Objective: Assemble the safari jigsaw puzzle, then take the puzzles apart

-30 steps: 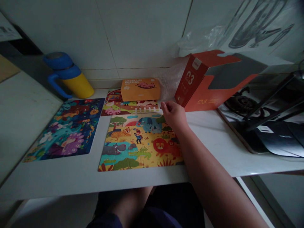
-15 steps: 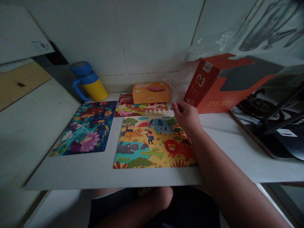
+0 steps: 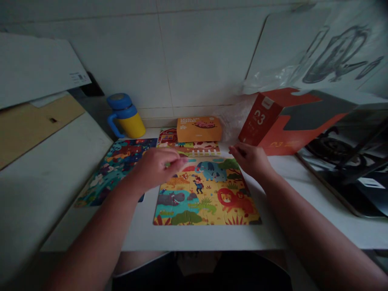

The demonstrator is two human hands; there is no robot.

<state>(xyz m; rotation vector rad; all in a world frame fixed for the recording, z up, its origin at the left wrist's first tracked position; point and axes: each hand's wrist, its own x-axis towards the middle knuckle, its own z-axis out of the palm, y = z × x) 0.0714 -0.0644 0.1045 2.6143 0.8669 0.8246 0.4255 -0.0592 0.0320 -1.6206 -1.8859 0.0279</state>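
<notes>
I see bare tabletop before the flat yellow puzzle. I can't tell whether the left hand or right hand has its grip closed.

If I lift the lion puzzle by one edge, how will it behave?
The lion puzzle would likely sag or split, since seams show between its pieces. It looks thin and flat, so probably light and unlikely to tip.

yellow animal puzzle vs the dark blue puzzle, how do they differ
The yellow animal puzzle is mostly yellow, while the dark blue puzzle is mainly blue and teal. The yellow animal puzzle lies centrally, the dark blue puzzle off to the left. The left hand hides an upper corner of the yellow animal puzzle; its arm hides more of the dark blue puzzle. Both lie flat.
</notes>
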